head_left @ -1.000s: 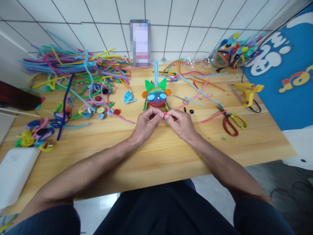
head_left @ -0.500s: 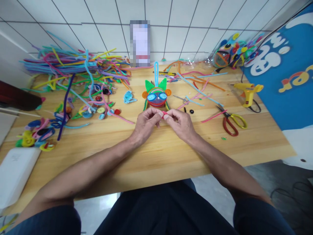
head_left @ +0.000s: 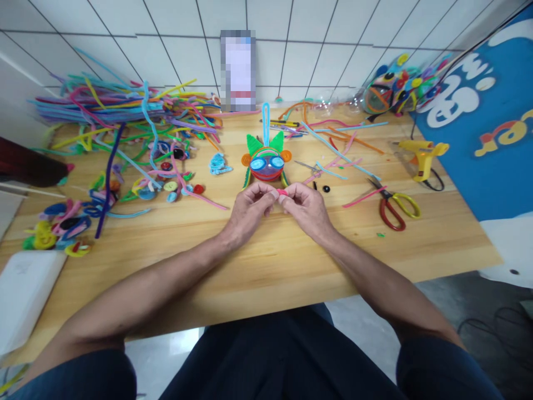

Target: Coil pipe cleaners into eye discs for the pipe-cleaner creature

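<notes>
Between the fingertips of both hands is a short pinkish-red piece of pipe cleaner (head_left: 282, 192), mostly covered by the fingers. My left hand (head_left: 255, 210) pinches its left end, and my right hand (head_left: 305, 208) pinches the right end. Just beyond the fingers sits a pipe-cleaner figure (head_left: 267, 161) with green pointed ears, orange coils at the sides, blue oval eyes, a red lower band and a blue loop on top. Its lower part is hidden behind my hands. A black bead (head_left: 326, 189) lies to the right of my right hand.
Scissors (head_left: 392, 208) and a yellow glue gun (head_left: 423, 158) lie at right. Loose pipe cleaners (head_left: 108, 108) heap at back left, above coiled pieces (head_left: 62, 225). A phone (head_left: 238, 71) leans on the tiled wall; a white box (head_left: 31, 289) sits at front left.
The hands stay in nearly the same place, still pinching the pinkish-red piece. Slightly more of it shows between the fingertips. The camera view has shifted a little.
</notes>
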Action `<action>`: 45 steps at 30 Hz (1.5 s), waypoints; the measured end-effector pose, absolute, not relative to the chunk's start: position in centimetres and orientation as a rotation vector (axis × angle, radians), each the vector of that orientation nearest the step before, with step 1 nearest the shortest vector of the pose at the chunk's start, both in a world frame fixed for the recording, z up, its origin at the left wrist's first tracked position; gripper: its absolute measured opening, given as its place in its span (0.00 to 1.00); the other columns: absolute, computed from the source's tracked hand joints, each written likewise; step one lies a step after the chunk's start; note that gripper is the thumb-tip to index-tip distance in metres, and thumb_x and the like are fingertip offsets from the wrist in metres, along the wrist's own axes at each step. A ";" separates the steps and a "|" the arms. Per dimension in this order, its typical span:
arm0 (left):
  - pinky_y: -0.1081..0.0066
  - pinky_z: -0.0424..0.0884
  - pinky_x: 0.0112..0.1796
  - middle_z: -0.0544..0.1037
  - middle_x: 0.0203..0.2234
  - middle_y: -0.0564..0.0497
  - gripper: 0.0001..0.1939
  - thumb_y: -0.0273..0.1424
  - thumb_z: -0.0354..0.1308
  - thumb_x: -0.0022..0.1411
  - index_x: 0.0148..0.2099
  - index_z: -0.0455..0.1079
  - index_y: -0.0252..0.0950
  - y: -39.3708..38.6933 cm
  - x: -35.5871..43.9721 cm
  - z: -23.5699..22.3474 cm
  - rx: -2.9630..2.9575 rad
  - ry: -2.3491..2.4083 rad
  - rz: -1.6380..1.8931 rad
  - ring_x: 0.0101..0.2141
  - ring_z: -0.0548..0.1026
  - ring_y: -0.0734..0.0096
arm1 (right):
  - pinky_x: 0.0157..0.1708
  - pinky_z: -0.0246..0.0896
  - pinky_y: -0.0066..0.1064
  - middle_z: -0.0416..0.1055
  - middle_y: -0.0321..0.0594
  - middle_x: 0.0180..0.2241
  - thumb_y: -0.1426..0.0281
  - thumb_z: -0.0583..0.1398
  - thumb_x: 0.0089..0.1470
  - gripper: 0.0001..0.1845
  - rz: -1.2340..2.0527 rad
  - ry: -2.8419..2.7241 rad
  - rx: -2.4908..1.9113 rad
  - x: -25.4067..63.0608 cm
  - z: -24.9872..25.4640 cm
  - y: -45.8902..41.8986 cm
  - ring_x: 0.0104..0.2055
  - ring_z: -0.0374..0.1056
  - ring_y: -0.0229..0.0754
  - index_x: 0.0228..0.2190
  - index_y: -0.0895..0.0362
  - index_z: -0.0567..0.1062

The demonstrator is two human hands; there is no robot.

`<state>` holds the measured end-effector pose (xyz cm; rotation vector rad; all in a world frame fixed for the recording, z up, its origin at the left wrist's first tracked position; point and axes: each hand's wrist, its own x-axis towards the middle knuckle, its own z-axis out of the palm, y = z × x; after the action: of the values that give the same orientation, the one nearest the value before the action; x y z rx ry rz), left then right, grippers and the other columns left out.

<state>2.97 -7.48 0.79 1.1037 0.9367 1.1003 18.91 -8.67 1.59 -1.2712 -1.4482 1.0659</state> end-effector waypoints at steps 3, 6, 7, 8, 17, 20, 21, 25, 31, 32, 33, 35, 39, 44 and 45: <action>0.74 0.63 0.26 0.72 0.21 0.56 0.09 0.34 0.65 0.59 0.33 0.73 0.35 -7.4 2.9 0.9 1.092 0.935 1.098 0.23 0.67 0.77 | 0.25 0.53 0.28 0.66 0.30 0.21 0.63 0.63 0.54 0.10 1.077 -1.420 -1.280 19.0 1.4 -8.7 0.24 0.59 0.34 0.27 0.55 0.71; 0.74 0.64 0.26 0.72 0.21 0.55 0.09 0.34 0.65 0.59 0.33 0.73 0.35 -7.4 2.9 0.9 1.090 0.930 1.093 0.23 0.67 0.77 | 0.25 0.54 0.28 0.66 0.30 0.21 0.62 0.63 0.53 0.10 1.094 -1.420 -1.280 19.0 1.4 -8.6 0.23 0.59 0.34 0.26 0.55 0.71; 0.74 0.64 0.26 0.72 0.21 0.55 0.09 0.35 0.66 0.59 0.33 0.73 0.35 -7.4 2.8 0.9 1.092 0.928 1.093 0.23 0.67 0.77 | 0.25 0.54 0.28 0.66 0.30 0.20 0.62 0.63 0.53 0.11 1.099 -1.426 -1.278 19.1 1.4 -8.6 0.23 0.60 0.34 0.26 0.55 0.71; 0.74 0.64 0.26 0.72 0.21 0.55 0.09 0.35 0.66 0.59 0.33 0.73 0.35 -7.3 2.8 0.9 1.094 0.926 1.093 0.23 0.67 0.77 | 0.24 0.54 0.28 0.66 0.30 0.20 0.63 0.63 0.53 0.11 1.104 -1.433 -1.274 19.1 1.5 -8.5 0.23 0.60 0.34 0.26 0.55 0.71; 0.75 0.63 0.24 0.71 0.19 0.57 0.10 0.36 0.66 0.58 0.34 0.72 0.35 -7.1 2.9 0.8 1.044 0.922 1.073 0.20 0.66 0.78 | 0.24 0.56 0.27 0.67 0.30 0.21 0.62 0.64 0.51 0.11 1.232 -1.402 -1.243 19.4 1.8 -8.2 0.22 0.61 0.33 0.26 0.56 0.72; 0.75 0.64 0.24 0.72 0.20 0.57 0.10 0.36 0.66 0.58 0.35 0.73 0.35 -7.0 2.9 1.0 1.034 0.906 1.036 0.21 0.67 0.78 | 0.24 0.57 0.27 0.67 0.29 0.20 0.62 0.65 0.51 0.11 1.270 -1.375 -1.234 19.5 1.8 -8.1 0.22 0.61 0.33 0.26 0.56 0.72; 0.75 0.63 0.24 0.72 0.19 0.57 0.10 0.36 0.66 0.58 0.35 0.73 0.35 -7.0 2.9 1.0 1.042 0.911 1.025 0.21 0.67 0.78 | 0.24 0.57 0.27 0.67 0.29 0.20 0.62 0.64 0.50 0.11 1.277 -1.368 -1.233 19.5 1.8 -8.0 0.22 0.61 0.33 0.26 0.56 0.72; 0.75 0.61 0.23 0.71 0.18 0.57 0.09 0.35 0.66 0.57 0.33 0.73 0.35 -6.9 2.8 1.1 1.080 0.970 1.005 0.19 0.65 0.79 | 0.26 0.60 0.28 0.70 0.31 0.21 0.62 0.64 0.50 0.10 1.292 -1.344 -1.233 19.6 2.0 -8.0 0.23 0.64 0.34 0.27 0.56 0.73; 0.75 0.60 0.22 0.70 0.18 0.57 0.09 0.35 0.66 0.58 0.34 0.74 0.35 -6.9 2.7 0.9 1.105 0.979 1.010 0.19 0.64 0.79 | 0.25 0.60 0.27 0.69 0.31 0.21 0.63 0.64 0.49 0.08 1.277 -1.319 -1.254 19.5 2.3 -8.0 0.23 0.63 0.34 0.27 0.56 0.74; 0.75 0.60 0.22 0.70 0.18 0.57 0.08 0.35 0.65 0.58 0.34 0.74 0.35 -7.0 2.7 1.0 1.113 0.977 1.012 0.19 0.65 0.79 | 0.25 0.59 0.27 0.69 0.30 0.20 0.63 0.64 0.49 0.09 1.272 -1.324 -1.256 19.4 2.3 -8.0 0.22 0.63 0.33 0.26 0.56 0.73; 0.75 0.61 0.22 0.70 0.18 0.57 0.08 0.35 0.65 0.59 0.34 0.74 0.35 -7.0 2.7 1.0 1.121 0.978 1.013 0.19 0.65 0.79 | 0.24 0.59 0.27 0.69 0.30 0.20 0.63 0.64 0.49 0.09 1.268 -1.330 -1.259 19.4 2.2 -8.0 0.22 0.63 0.33 0.26 0.56 0.73; 0.75 0.61 0.23 0.70 0.18 0.57 0.08 0.35 0.65 0.59 0.34 0.73 0.35 -7.0 2.7 1.0 1.137 0.983 1.012 0.19 0.65 0.79 | 0.24 0.58 0.27 0.68 0.30 0.20 0.63 0.64 0.49 0.09 1.267 -1.334 -1.262 19.4 2.2 -8.1 0.22 0.63 0.34 0.26 0.56 0.73; 0.75 0.61 0.22 0.70 0.18 0.57 0.09 0.36 0.65 0.58 0.33 0.73 0.35 -6.9 2.7 1.2 1.170 0.997 1.001 0.19 0.64 0.79 | 0.25 0.61 0.28 0.70 0.31 0.21 0.62 0.64 0.50 0.10 1.266 -1.334 -1.255 19.6 2.1 -7.9 0.23 0.64 0.34 0.28 0.55 0.74; 0.75 0.60 0.22 0.69 0.18 0.57 0.11 0.38 0.66 0.57 0.33 0.73 0.35 -6.9 2.8 1.4 1.171 1.018 0.990 0.19 0.64 0.79 | 0.27 0.63 0.28 0.70 0.31 0.21 0.61 0.63 0.53 0.10 1.203 -1.346 -1.236 19.9 2.0 -7.7 0.24 0.65 0.35 0.28 0.55 0.75; 0.75 0.60 0.22 0.69 0.18 0.57 0.12 0.38 0.67 0.56 0.33 0.73 0.35 -6.9 2.8 1.4 1.167 1.011 0.988 0.20 0.64 0.79 | 0.27 0.63 0.28 0.70 0.32 0.21 0.62 0.63 0.53 0.10 1.192 -1.352 -1.239 20.0 2.0 -7.7 0.24 0.65 0.35 0.28 0.55 0.75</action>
<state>2.79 -6.94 1.39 1.1669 1.0110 0.9876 19.97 -7.65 1.97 -1.2391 -1.3525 1.1915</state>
